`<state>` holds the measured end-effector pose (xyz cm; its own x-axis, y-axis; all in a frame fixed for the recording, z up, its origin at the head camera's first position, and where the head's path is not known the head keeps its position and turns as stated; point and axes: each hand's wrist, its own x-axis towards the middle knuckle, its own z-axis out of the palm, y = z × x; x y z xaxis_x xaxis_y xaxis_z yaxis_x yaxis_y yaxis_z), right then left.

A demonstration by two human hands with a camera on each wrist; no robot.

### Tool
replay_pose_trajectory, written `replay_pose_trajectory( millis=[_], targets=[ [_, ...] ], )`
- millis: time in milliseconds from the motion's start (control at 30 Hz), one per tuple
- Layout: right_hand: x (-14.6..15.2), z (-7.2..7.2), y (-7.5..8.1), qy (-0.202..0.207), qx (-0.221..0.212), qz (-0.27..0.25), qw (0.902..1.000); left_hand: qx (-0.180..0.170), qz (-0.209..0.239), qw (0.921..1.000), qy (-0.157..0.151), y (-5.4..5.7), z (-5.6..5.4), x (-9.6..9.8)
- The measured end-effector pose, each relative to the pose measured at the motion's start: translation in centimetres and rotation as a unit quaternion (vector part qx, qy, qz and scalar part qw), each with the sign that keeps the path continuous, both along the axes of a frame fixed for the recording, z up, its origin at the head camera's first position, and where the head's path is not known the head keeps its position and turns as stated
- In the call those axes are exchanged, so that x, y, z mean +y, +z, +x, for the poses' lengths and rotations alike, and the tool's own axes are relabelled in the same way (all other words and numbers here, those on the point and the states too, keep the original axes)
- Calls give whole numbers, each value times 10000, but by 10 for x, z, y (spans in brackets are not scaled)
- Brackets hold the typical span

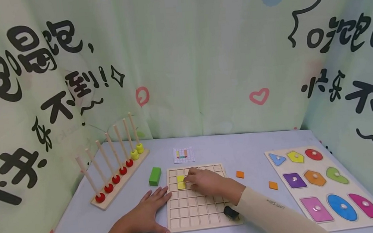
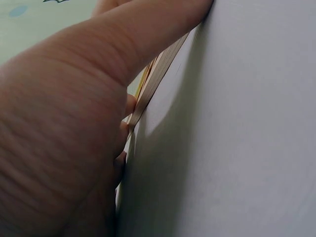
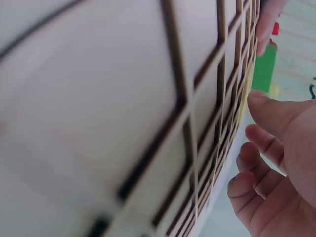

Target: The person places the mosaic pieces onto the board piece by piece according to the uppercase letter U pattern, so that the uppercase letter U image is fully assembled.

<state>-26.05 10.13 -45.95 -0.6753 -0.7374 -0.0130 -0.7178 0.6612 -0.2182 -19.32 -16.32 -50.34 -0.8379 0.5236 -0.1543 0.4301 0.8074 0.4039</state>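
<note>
A wooden grid board (image 1: 196, 220) lies flat, with yellow square tiles (image 1: 181, 182) in its upper left cells. My right hand (image 1: 206, 182) is over the upper part of the board, fingers bent and fingertips at the tiles' right side. In the right wrist view the thumb (image 3: 271, 111) reaches the yellow strip of tiles, and a gap separates it from the bent fingers; nothing is seen pinched there. My left hand (image 1: 147, 214) rests on the table with spread fingers, touching the board's left edge. In the left wrist view its thumb (image 2: 148, 34) stretches along beside the board.
A green block (image 1: 155, 176) stands left of the board, and a pattern card (image 1: 183, 155) lies behind it. Two orange tiles (image 1: 240, 174) are to the right. A bead-and-peg rack (image 1: 121, 179) is at the left, a knobbed shape puzzle (image 1: 283, 193) at the right.
</note>
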Motion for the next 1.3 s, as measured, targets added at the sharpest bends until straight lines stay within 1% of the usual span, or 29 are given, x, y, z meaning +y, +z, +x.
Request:
replay_pose_trajectory(
  millis=[133,267,400,600,767,933,1167,1300],
  targets=[
    [16,2,7,-50,-1,-77,10000,50,-22,10000,4,0,0,0],
    [34,3,12,-101,86,-113,9998,64,2,10000,11,1,1,0],
    [54,5,16,-241,159,-184,9994,44,15,10000,26,2,2,0],
    [81,12,22,-393,173,-261,9987,13,8,10000,32,3,2,1],
    [98,22,19,-579,170,-244,9979,-23,2,10000,69,5,4,2],
    [112,32,12,-448,227,-284,9983,-37,0,10000,81,5,4,1],
    [128,43,5,-614,-215,-154,9978,6,47,10000,79,3,3,0],
    [135,47,4,-650,-208,-99,9976,31,52,10000,63,3,3,0]
  ],
)
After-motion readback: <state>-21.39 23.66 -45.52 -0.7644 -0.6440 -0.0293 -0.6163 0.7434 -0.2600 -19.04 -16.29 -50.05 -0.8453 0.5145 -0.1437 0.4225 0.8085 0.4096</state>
